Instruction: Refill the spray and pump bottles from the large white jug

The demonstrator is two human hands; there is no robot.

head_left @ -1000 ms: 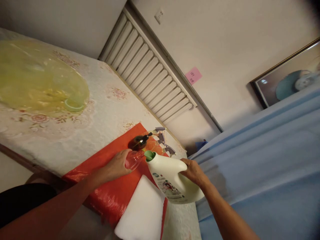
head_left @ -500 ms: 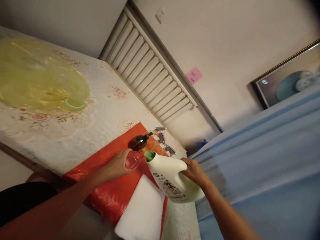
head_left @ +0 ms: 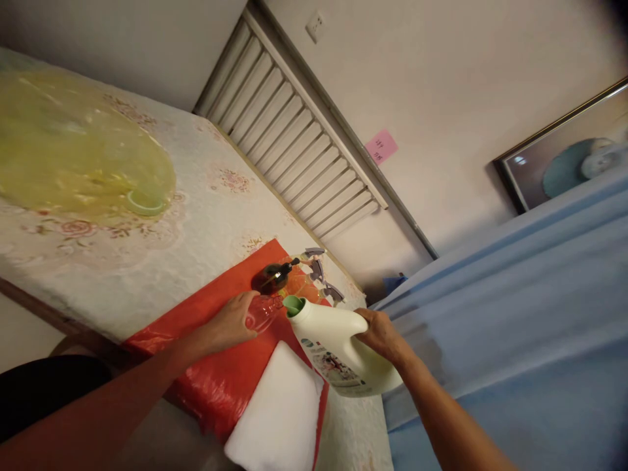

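Observation:
My left hand [head_left: 234, 322] is wrapped round a small clear plastic bottle [head_left: 263, 314], which looks reddish over the red sheet [head_left: 206, 347]. By its handle, my right hand [head_left: 380, 335] grips a large cream detergent jug [head_left: 338, 350], tilted toward the left. The jug's open green spout [head_left: 294, 305] meets or nearly meets the bottle's mouth; whether liquid is flowing I cannot make out. Just beyond the bottle are a dark bottle with a black pump [head_left: 273, 279] and spray bottles with grey trigger heads [head_left: 316, 269]. A folded white cloth [head_left: 279, 412] lies near the jug.
A floral tablecloth [head_left: 196, 196] covers the table. At the far left lies a big yellow translucent plastic bag [head_left: 83, 150] with a green ring-shaped piece [head_left: 146, 204]. A white radiator [head_left: 289, 131] runs along the wall behind, and a blue curtain [head_left: 515, 294] hangs at the right.
Both hands, the bottle and the jug stay in almost the same place; the view shifts only very slightly.

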